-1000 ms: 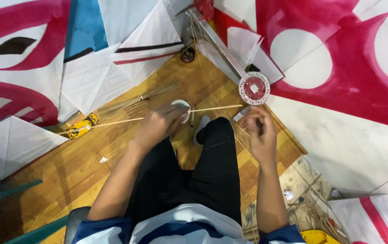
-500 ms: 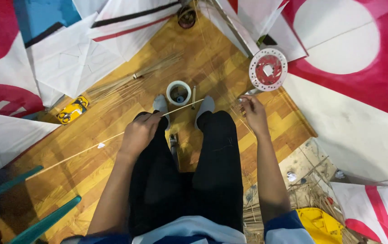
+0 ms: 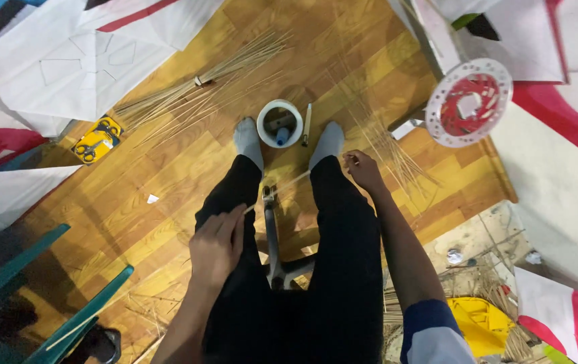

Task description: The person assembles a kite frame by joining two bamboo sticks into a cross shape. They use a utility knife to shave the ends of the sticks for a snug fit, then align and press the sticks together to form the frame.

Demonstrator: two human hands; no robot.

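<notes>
1. Sitting over a wooden floor [image 3: 168, 168], you have large white and red paper sheets [image 3: 53, 74] spread around its edges.
2. Your legs in black trousers [image 3: 343, 269] stretch forward, with grey-socked feet on either side of a roll of tape [image 3: 279, 123].
3. A red and white reel [image 3: 468, 102] lies on the floor to your right, near your right foot.
4. A bundle of thin sticks [image 3: 195, 91] lies fanned out ahead on your left; yellow-handled scissors [image 3: 97, 140] sit beyond it.
5. Your left hand [image 3: 216, 246] is closed on one end of a thin stick [image 3: 282, 187] above your left thigh.
6. Your right hand [image 3: 363, 170] pinches the stick's other end by your right knee, so the stick spans the gap between your legs, hands well apart.
</notes>
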